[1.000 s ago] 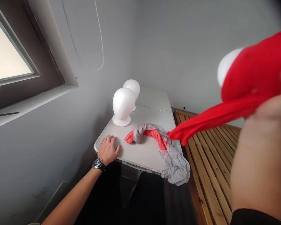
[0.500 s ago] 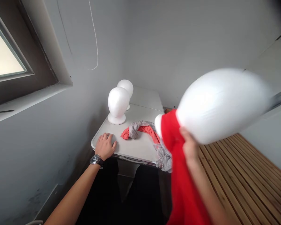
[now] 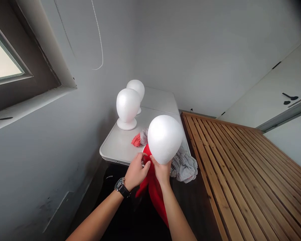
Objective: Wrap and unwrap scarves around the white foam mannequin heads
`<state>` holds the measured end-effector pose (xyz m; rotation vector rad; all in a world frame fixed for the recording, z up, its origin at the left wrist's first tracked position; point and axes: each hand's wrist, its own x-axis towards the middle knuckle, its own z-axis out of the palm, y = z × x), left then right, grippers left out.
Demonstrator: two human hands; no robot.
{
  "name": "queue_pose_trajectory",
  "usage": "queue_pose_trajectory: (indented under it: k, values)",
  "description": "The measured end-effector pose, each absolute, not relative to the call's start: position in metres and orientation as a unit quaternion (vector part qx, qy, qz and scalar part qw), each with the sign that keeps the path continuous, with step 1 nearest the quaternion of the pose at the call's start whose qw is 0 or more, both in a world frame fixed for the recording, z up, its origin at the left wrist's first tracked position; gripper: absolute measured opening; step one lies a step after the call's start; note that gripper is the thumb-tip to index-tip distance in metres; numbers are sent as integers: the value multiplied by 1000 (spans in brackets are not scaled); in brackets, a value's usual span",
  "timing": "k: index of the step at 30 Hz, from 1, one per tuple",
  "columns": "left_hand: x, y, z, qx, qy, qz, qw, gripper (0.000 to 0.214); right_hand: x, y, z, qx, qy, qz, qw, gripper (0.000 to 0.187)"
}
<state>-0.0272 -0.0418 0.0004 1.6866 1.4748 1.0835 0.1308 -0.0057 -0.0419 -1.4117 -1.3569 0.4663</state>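
My right hand (image 3: 162, 171) grips the underside of a white foam mannequin head (image 3: 165, 138), held upright in front of me over the near table edge. A red cloth (image 3: 155, 190) hangs from beneath the head down between my forearms. My left hand (image 3: 136, 171), with a wristwatch, is closed on the upper part of that red cloth right beside the head's base. Behind the held head, a grey and coral scarf (image 3: 183, 164) lies on the white table (image 3: 120, 144) and droops over its front right corner.
Two more white foam heads (image 3: 127, 107) stand at the table's back left, near the grey wall. A slatted wooden surface (image 3: 235, 167) runs along the right. A window sits at upper left, white cabinet doors at far right.
My right hand has brought the foam head and red cloth down from the right to the centre. My left hand left the table top and took hold of the red cloth.
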Motion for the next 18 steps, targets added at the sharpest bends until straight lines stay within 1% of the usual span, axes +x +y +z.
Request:
queue_pose_trajectory:
  k: [2, 5, 7, 9, 12, 15, 18]
  values:
    - [-19, -51, -7, 610, 559, 419, 373, 26, 144, -17, -40, -588, -588, 183, 524, 87]
    - [-17, -62, -18, 547, 572, 442, 422, 36, 163, -42, -39, -600, -576, 192, 521, 73]
    - [-17, -67, -23, 496, 574, 456, 465, 43, 169, -59, -41, -624, -552, 226, 504, 62]
    - [-17, -69, -27, 449, 570, 463, 509, 48, 168, -73, -45, -640, -525, 290, 480, 57]
    - [-15, -68, -30, 405, 555, 475, 550, 55, 157, -85, -50, -623, -469, 406, 477, 59]
    - [-15, -66, -28, 384, 535, 483, 577, 61, 143, -88, -51, -581, -426, 497, 484, 66]
    - [-15, -65, -24, 351, 539, 473, 603, 63, 130, -87, -50, -537, -388, 583, 471, 69]
